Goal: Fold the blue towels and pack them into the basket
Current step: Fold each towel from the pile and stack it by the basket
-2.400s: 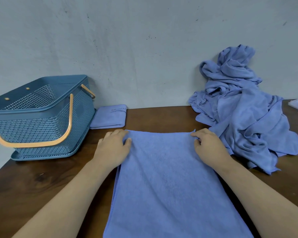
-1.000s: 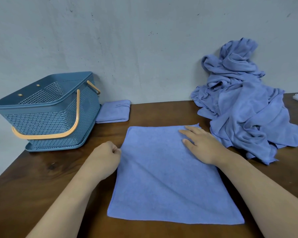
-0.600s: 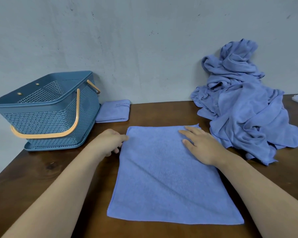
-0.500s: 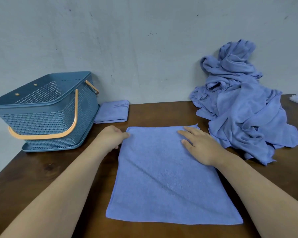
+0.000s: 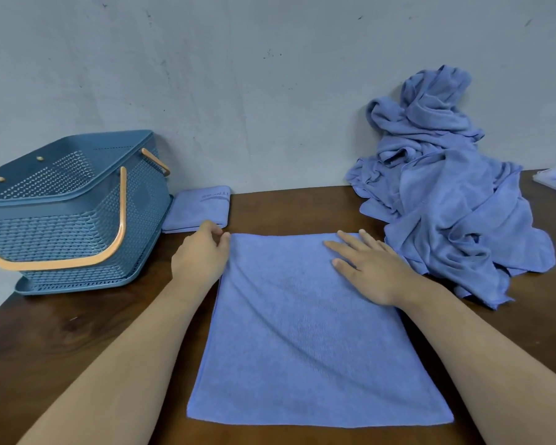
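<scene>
A person's bare hands work a blue towel (image 5: 302, 342) spread flat on a wooden table (image 5: 61, 342). The left hand (image 5: 199, 255) has its fingers curled tight on the towel's far left corner, pinching the cloth. The right hand (image 5: 369, 268) lies flat on the towel near its far right corner, fingers straight and slightly spread, gripping nothing. The blue basket (image 5: 61, 232) stands left of the towel, apart from it. A folded towel (image 5: 199, 208) lies just beyond the pinched corner. A heap of unfolded towels (image 5: 456, 200) sits just beside the towel's right edge.
</scene>
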Demonstrator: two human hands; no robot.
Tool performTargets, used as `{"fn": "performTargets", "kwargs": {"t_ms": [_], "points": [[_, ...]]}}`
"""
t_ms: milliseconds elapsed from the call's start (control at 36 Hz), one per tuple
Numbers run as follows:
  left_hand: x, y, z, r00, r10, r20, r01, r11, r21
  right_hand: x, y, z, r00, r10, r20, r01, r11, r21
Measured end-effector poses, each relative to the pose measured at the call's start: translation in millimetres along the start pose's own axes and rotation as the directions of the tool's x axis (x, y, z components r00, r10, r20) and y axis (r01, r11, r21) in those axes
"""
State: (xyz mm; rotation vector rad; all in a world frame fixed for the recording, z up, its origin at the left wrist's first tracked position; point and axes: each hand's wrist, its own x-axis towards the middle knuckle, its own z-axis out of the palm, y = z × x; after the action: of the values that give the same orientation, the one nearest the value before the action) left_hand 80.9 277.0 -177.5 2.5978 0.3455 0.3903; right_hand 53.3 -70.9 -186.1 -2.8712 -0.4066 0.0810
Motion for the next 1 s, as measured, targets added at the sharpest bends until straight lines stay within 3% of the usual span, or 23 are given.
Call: {"fn": "performTargets", "kwargs": {"t_ms": [111,222,333,417,667,806,917,1000], "points": [[-24.7,6.7,-16.6,0.999,0.013,0.041,-0.01,0.997,-0.081,-2.6,-2.6,-4.9,0.999,0.009,-0.035,-0.009,1.0,0.013],[-74.7,27.4,-21.9,0.937,0.35,-0.021,-0.351,0.935,-0.051,-9.0,-10.4,-9.0,0.989,-0.044,-0.145,0.045,0.999,0.001],[-113.8,34.1,-10.2,0.831,0.519,0.202,-0.52,0.853,-0.049,-15.9,-22.0,0.4,0.996,-0.091,-0.025,0.092,0.995,0.048],[-117.0,18.2,-8.1,0.814,0.456,0.358,-0.492,0.87,0.011,-15.2,-17.5,2.6,0.997,-0.055,0.05,0.055,0.998,0.007],[-109.7,12.7,-19.4,0.832,0.251,0.495,-0.391,0.898,0.202,-12.9,-15.2,-2.1,0.995,-0.035,0.094,0.038,0.999,-0.03],[-76.5,32.6,-21.0,0.858,0.385,0.341,-0.455,0.877,0.155,-21.0,-52.5,-9.2,0.992,-0.127,-0.01,0.124,0.982,-0.144],[-58.9,36.8,-0.8,0.798,0.407,0.444,-0.507,0.852,0.13,-26.5,-102.4,4.1,0.973,-0.226,0.043,0.228,0.971,-0.069],[-51.3,28.7,8.6,0.792,0.345,0.503,-0.473,0.868,0.15,-26.5,-101.3,13.9,0.976,-0.171,0.136,0.181,0.981,-0.065]]}}
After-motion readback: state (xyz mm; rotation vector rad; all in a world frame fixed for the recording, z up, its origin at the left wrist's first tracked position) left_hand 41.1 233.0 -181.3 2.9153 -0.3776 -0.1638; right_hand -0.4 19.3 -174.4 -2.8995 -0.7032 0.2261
